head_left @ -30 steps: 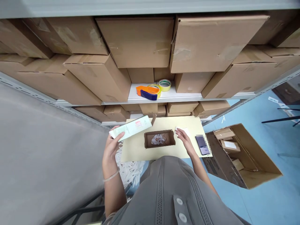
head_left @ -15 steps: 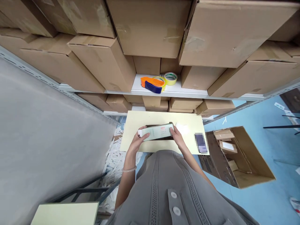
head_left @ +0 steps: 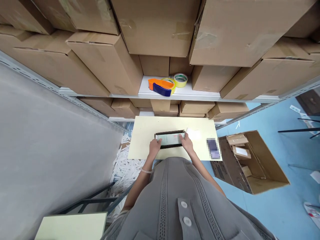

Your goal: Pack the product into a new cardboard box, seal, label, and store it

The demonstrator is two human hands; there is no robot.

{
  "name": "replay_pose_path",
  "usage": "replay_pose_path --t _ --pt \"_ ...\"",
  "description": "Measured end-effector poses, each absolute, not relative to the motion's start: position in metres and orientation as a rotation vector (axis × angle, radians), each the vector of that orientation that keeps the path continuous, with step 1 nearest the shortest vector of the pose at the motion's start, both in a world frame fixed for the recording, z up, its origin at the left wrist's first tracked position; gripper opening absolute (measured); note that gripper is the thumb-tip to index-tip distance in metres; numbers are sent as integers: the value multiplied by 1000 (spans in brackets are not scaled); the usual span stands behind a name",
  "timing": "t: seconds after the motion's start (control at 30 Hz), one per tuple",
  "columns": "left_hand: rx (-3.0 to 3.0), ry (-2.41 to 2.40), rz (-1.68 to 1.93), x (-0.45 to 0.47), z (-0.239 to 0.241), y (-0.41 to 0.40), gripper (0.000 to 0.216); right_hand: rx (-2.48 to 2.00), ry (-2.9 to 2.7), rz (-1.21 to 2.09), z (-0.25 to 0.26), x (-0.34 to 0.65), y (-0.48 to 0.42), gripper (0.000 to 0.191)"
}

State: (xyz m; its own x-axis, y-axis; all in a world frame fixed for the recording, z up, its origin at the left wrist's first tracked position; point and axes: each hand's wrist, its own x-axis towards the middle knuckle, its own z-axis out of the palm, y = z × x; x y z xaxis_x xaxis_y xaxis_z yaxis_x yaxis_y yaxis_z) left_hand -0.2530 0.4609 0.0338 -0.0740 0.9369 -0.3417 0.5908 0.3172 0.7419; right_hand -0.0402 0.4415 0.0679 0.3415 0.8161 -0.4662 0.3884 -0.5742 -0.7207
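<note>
While the left hand (head_left: 154, 147) and the right hand (head_left: 187, 144) stand apart at opposite ends, their thumbs rest on a pale green rectangular box (head_left: 168, 139), which lies inside an open brown cardboard box (head_left: 172, 146); whether the hidden fingers clamp anything, I cannot tell. Both boxes sit on a pale yellow rectangular worktop (head_left: 141, 135). Just beyond the right hand lies flat white paper (head_left: 194, 134); farther right, a dark, pixelated phone (head_left: 213, 148). An orange-and-blue tape dispenser (head_left: 161, 87) touches or nearly touches a yellow tape roll (head_left: 183, 83) on the white shelf (head_left: 205, 95).
</note>
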Motion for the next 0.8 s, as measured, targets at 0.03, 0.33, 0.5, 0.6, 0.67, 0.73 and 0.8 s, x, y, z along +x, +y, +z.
replay_pose_path --t 0.03,0.33,0.5,0.6,0.67,0.73,0.8 --pt "1384 1797 482 -253 34 461 24 -2143 -1077 1153 68 -42 442 71" --pt "1304 1769 502 -240 43 450 59 -2249 -1253 1144 61 -45 449 59" --pt "1435 1690 570 -244 51 446 63 -2183 -1362 1146 62 -34 447 58" --pt "1549 1698 605 -258 51 445 60 -2015 -1348 1058 64 -23 443 58" --pt "1595 1750 645 -270 48 444 58 -1907 -1299 986 65 -14 441 58" --pt "1586 1804 643 -284 44 445 55 -1873 -1245 929 64 -5 439 59" --pt "1555 1794 561 -294 41 444 53 -1895 -1223 919 61 2 436 59"
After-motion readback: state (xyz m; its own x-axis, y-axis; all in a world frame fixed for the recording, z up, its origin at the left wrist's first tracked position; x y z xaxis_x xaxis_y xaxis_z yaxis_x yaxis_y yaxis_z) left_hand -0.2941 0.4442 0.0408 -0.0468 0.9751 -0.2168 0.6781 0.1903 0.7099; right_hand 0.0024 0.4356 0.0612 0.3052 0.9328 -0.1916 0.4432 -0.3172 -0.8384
